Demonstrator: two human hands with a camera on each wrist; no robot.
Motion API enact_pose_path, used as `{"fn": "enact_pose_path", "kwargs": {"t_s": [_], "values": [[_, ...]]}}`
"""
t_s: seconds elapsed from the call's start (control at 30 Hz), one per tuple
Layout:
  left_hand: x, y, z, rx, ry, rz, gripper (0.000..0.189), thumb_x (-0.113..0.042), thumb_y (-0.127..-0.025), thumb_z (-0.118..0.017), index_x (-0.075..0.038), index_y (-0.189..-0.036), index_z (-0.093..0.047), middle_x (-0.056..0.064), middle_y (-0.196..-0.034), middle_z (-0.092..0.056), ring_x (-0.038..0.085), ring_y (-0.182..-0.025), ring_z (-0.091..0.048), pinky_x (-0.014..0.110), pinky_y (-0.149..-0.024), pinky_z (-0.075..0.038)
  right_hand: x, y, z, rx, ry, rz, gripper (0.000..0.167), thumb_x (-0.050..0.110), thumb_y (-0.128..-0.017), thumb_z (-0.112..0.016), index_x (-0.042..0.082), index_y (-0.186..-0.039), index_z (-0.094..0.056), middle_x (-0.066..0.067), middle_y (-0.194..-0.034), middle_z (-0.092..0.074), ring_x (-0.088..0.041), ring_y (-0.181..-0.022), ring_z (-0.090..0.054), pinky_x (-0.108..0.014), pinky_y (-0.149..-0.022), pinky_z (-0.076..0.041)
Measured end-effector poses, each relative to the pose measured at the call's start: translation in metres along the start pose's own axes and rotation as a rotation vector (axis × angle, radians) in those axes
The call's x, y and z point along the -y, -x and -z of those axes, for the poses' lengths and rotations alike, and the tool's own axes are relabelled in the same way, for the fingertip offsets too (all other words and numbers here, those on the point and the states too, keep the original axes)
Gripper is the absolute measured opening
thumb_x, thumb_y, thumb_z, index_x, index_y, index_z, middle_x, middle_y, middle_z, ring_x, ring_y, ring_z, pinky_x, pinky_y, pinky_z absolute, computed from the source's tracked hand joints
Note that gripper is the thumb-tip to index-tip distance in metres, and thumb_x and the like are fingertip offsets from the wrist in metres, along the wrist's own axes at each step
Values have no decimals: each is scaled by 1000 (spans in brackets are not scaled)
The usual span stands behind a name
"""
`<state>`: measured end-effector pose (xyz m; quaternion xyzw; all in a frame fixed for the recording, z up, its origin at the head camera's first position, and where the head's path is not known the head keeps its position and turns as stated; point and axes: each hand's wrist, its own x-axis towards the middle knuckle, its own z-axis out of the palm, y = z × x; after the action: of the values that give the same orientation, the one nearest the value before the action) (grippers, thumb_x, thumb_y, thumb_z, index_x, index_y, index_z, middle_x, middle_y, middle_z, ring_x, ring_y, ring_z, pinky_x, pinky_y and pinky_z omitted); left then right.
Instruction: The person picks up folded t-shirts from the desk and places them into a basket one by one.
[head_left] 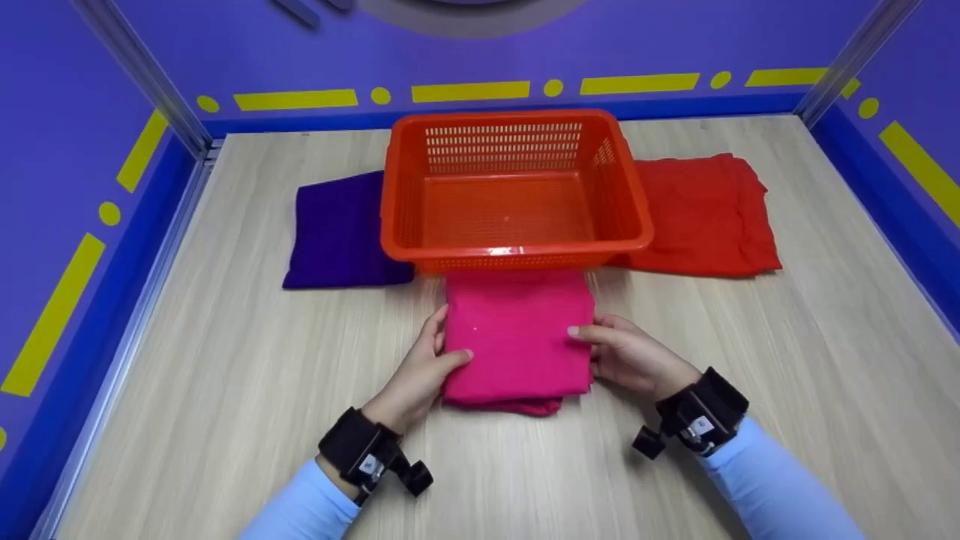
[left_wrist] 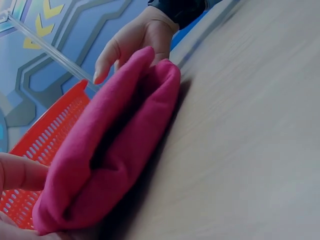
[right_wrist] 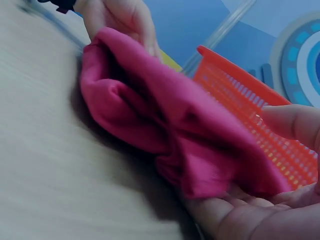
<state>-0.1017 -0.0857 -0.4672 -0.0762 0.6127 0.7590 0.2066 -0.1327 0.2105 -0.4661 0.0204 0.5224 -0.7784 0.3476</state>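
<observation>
A folded pink cloth (head_left: 517, 337) lies in front of the orange basket (head_left: 517, 247), its far edge tucked under the basket's front rim in the head view. My left hand (head_left: 424, 371) grips its left side, thumb on top and fingers at the edge below. On the opposite side, my right hand (head_left: 634, 352) holds the edge with its fingers curled underneath. In the right wrist view the right thumb (right_wrist: 295, 125) stands a little off the fabric. Both wrist views show the cloth's (left_wrist: 115, 135) near edge as loose, open folds, with a shadow on the table beneath.
The basket has slotted walls and nothing inside. A folded dark purple cloth (head_left: 337, 232) lies to its left, partly behind the rim. To the right lies a folded red cloth (head_left: 705, 217). Blue-purple panels (head_left: 480, 60) border the wooden table (head_left: 225, 360) at the back and sides.
</observation>
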Motion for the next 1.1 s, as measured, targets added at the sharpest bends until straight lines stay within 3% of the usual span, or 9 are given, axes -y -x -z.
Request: {"fn": "enact_pose_path", "kwargs": {"t_s": [0.3, 0.53, 0.7, 0.8, 0.9, 0.97, 1.1], "values": [[1, -1, -4, 87, 58, 23, 99, 9, -92, -56, -25, -164, 3, 28, -155, -35, 36, -120, -59, 46, -92, -56, -9, -8, -11, -19, -7, -12, 44, 1, -94, -63, 8, -133, -44, -10, -118, -67, -26, -107, -69, -44, -92, -56], [2, 3, -4, 109, 71, 9, 103, 10, -92, -57, -28, -163, 7, 31, -153, -37, 38, -121, -59, 48, -91, -56, -11, -9, -13, -16, -24, -22, 47, -2, -92, -63, 6, -133, -41, -10, -119, -65, -27, -107, -69, -44, -92, -57], [0, 9, -4, 109, 49, -2, 102, 9, -92, -57, -26, -164, 6, 29, -160, -27, 37, -122, -57, 42, -90, -56, -10, -3, -17, -32, -7, -27, 51, -2, -92, -62, 5, -135, -35, -12, -118, -64, -28, -104, -70, -44, -89, -58], [-5, 14, -8, 106, 20, -2, 101, 9, -91, -58, -22, -164, 4, 22, -167, -10, 35, -129, -50, 37, -94, -53, -7, 4, -21, -12, -10, -26, 53, -3, -93, -61, 4, -137, -31, -13, -119, -63, -28, -106, -70, -45, -90, -57], [-12, 21, -11, 103, -18, -9, 99, 8, -90, -58, -18, -164, 2, 15, -169, 8, 36, -143, -33, 40, -108, -42, -2, 12, -25, 27, -3, -24, 56, -2, -93, -61, 3, -139, -29, -14, -120, -63, -30, -108, -69, -45, -93, -56], [-17, 28, -13, 105, -43, -20, 97, 6, -90, -59, -15, -164, 1, 15, -169, 10, 37, -150, -19, 45, -116, -32, 3, 19, -28, 62, 6, -22, 57, -2, -93, -61, 3, -138, -28, -14, -121, -64, -30, -109, -69, -45, -93, -56], [-31, 41, -13, 133, -68, -34, 96, 2, -92, -61, -12, -164, 1, 18, -169, 7, 37, -152, -17, 47, -118, -29, 14, 33, -34, 150, 12, 1, 51, -4, -92, -61, 5, -134, -33, -13, -120, -65, -29, -108, -69, -44, -93, -56]]}}
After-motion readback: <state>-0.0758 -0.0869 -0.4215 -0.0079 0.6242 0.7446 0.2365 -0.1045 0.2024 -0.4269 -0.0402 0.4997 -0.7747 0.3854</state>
